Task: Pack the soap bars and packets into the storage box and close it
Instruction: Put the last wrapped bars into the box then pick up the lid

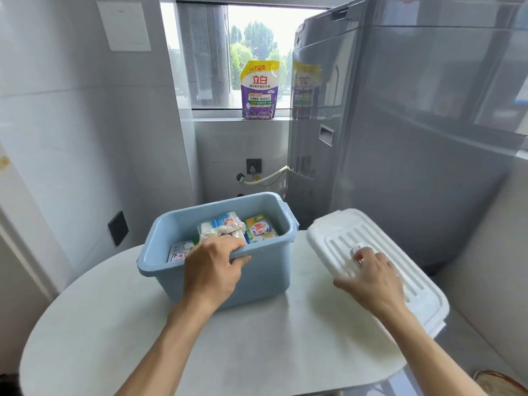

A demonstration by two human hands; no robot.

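Head view: blue storage box (217, 270) sits on the round white counter (120, 332), open, w/ soap bars and packets (228, 228) already inside, some stacked up near rim height. Left hand (213, 270) has its grip closed over the near rim of the box, fingers hooked inside, thumb outside. Right hand (371, 277) rests on the white lid (374, 264), which lies flat just right of the box w/ its far-right part hanging past the counter edge. Right grip looks partly closed around a small white knob or latch on the lid; can't tell if it's truly pinched.

Risks, judged from this:
- Lid overhangs the counter, so a sloppy lift or slide could tip it off the edge.
- The crumpled packet on top looks high; lid may not seat and could pop up on one side.
- Left fingers inside the rim could get pinched if the lid comes down before they're clear.
- A one-finger hold on the knob could let the lid swing and knock the box.
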